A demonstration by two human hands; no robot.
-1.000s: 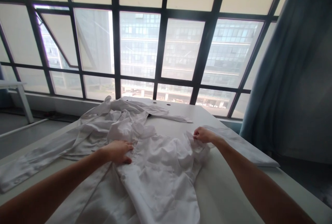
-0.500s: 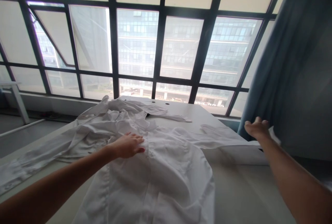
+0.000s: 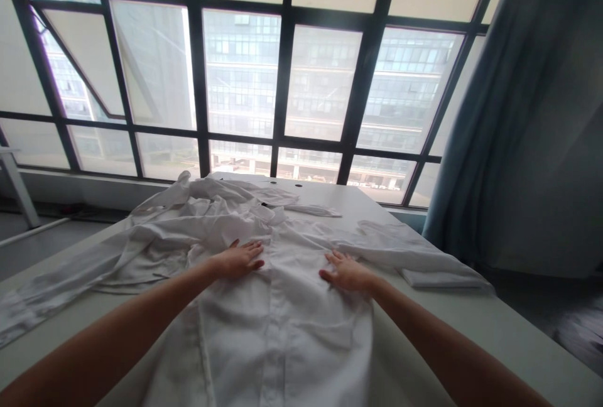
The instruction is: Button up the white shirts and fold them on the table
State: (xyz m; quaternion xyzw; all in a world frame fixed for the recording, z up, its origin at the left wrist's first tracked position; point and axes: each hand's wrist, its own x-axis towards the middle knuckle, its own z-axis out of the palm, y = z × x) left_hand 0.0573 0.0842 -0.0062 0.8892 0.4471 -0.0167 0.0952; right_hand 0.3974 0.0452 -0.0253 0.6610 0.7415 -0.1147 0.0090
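Observation:
A white button shirt (image 3: 282, 325) lies spread front-up on the white table (image 3: 471, 325), its placket running toward me. My left hand (image 3: 238, 259) rests flat on the shirt's upper left chest, fingers stretched out. My right hand (image 3: 346, 272) lies flat on the upper right chest, fingers spread. One sleeve (image 3: 424, 259) stretches out to the right along the table. Neither hand holds anything.
More crumpled white clothing (image 3: 188, 218) is piled at the back left of the table, with a long piece (image 3: 51, 287) trailing left. A large grid window (image 3: 282, 80) fills the back. A blue curtain (image 3: 532, 130) hangs at the right.
My right hand came back from the sleeve end at the table's right edge and laid itself flat on the shirt. The shirt front now lies smoother. My left hand stayed in place.

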